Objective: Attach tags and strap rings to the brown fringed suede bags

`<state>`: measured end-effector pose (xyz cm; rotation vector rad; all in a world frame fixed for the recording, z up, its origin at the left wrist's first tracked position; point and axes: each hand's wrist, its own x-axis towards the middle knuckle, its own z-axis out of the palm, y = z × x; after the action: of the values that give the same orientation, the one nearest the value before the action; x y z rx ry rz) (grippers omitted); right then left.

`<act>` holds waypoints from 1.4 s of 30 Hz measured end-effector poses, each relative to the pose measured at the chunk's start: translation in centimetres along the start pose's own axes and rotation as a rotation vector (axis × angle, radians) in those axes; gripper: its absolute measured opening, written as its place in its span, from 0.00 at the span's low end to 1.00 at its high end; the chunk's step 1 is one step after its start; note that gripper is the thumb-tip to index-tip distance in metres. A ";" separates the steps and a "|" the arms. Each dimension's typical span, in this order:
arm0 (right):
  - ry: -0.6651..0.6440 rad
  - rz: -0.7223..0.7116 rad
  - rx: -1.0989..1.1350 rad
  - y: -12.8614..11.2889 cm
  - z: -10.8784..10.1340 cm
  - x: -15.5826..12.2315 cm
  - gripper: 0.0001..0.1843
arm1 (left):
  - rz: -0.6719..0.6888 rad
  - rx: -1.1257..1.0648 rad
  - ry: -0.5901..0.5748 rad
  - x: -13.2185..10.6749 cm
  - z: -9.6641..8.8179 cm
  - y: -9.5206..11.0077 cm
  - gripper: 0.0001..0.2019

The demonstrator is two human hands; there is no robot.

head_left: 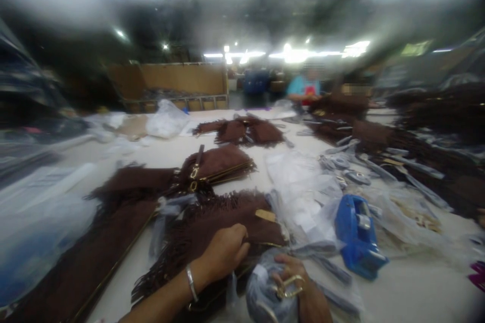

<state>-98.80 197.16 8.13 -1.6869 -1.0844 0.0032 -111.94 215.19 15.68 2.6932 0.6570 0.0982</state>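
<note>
A brown fringed bag (pixel 227 217) with gold edging and a tan tag (pixel 265 215) lies flat in front of me. My left hand (pixel 227 250), wearing a silver bracelet, is closed over the bag's near part; what its curled fingers grip is hidden. My right hand (pixel 297 277) is closed on a coiled strap (pixel 267 282) wrapped in greyish plastic, just below the bag. A gold clasp (pixel 291 287) shows by the right fingers.
More brown fringed bags (pixel 220 161) lie ahead and to the left. A blue tape dispenser (pixel 358 237) stands at right, beside white plastic bags (pixel 303 186) and wrapped straps (pixel 409 161). Dark bags (pixel 447 166) are piled far right. Another person (pixel 305 90) is across the table.
</note>
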 end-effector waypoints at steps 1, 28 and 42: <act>-0.032 -0.020 -0.047 -0.2 0.6 0.0 0.18 | 0.010 0.030 0.001 0.0 0.1 0.3 0.04; -0.209 -0.048 -0.051 1.9 1.5 0.7 0.13 | -0.032 0.229 -0.241 1.0 0.9 -1.8 0.10; 0.002 0.121 -0.036 2.3 3.3 0.3 0.14 | -0.044 0.169 -0.165 0.0 0.4 -0.4 0.15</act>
<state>-98.78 199.85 5.15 -1.7828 -0.9845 0.0595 -112.03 215.35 15.14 2.8063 0.7010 -0.1981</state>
